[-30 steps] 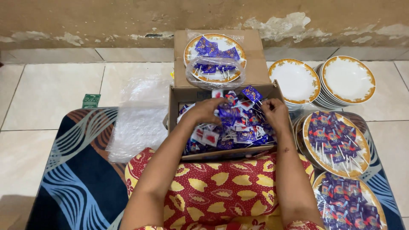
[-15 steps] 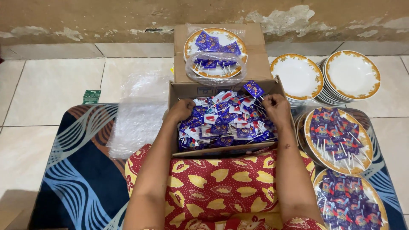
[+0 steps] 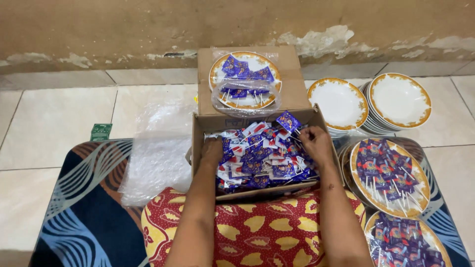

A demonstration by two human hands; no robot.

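Note:
An open cardboard box point(image 3: 204, 129) rests on my lap, filled with several small lollipops in blue, white and red wrappers point(image 3: 262, 159). My left hand point(image 3: 213, 150) is pressed into the pile at the box's left side, fingers buried among the wrappers. At the right side, my right hand point(image 3: 314, 143) has its fingers pinched on lollipops near one raised blue wrapper point(image 3: 288, 120). Behind the box, a gold-rimmed plate of lollipops in a clear plastic bag point(image 3: 244, 81) sits on a second cardboard box point(image 3: 292, 74).
Two stacks of white gold-rimmed plates point(image 3: 337, 101) point(image 3: 400, 99) stand at the right on the tiled floor. Two wrapped plates of lollipops point(image 3: 389, 175) point(image 3: 405, 242) lie at my right. Clear plastic bags point(image 3: 151, 165) lie at the left, a small green packet point(image 3: 101, 132) beyond.
Both hands have moved apart from the middle of the pile to the box's left and right sides. The lollipops have been spread and shifted within the box.

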